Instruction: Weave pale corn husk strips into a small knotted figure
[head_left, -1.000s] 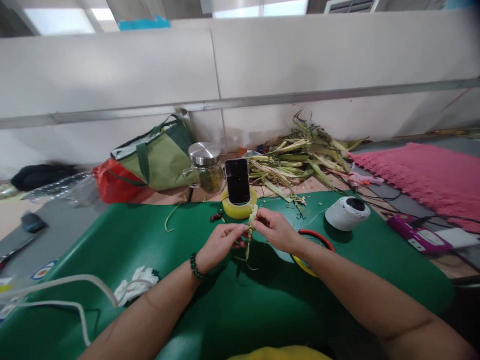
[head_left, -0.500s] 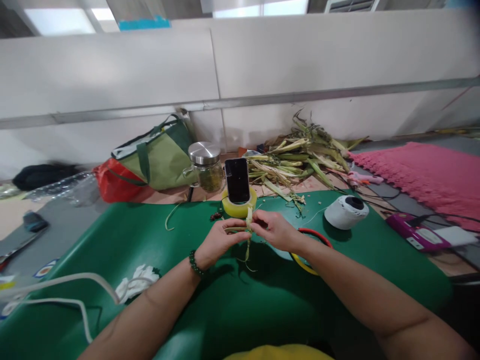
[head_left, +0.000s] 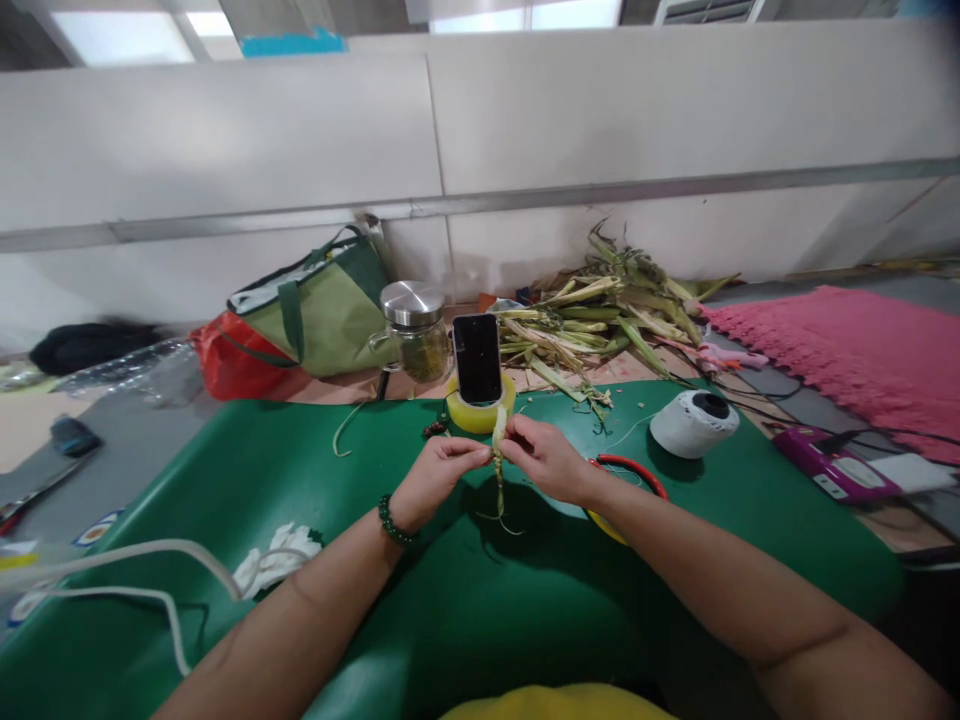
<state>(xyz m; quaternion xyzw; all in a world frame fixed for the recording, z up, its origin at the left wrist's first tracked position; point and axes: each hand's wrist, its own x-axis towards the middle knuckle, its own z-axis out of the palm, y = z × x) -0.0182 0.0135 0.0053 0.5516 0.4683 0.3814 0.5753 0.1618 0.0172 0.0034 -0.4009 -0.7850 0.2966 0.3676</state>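
Between my hands hangs a pale green plant strip (head_left: 499, 480), its lower part knotted or braided and ending in thin loose fibres. The fingertips of my left hand (head_left: 442, 468) are pinched together at the left edge of the strip. From the right, my right hand (head_left: 541, 455) grips the strip's upper part between thumb and fingers. A tool with red and yellow handles (head_left: 634, 468) lies partly hidden under my right forearm. Just behind the hands, a phone (head_left: 477, 358) stands upright in a roll of yellow tape (head_left: 480, 414).
A heap of stalks and leaves (head_left: 600, 310) lies at the back. A spool of white thread (head_left: 693, 424) stands right on the green mat (head_left: 360, 620). A glass mug (head_left: 421, 350) and a green bag (head_left: 330, 320) stand back left; crumpled tissue (head_left: 277, 560) and white cables (head_left: 161, 550) lie left.
My left fingers have closed together, and the strip end that lay across them no longer shows there. The braided part hangs straighter and shows more. My right hand keeps its hold.
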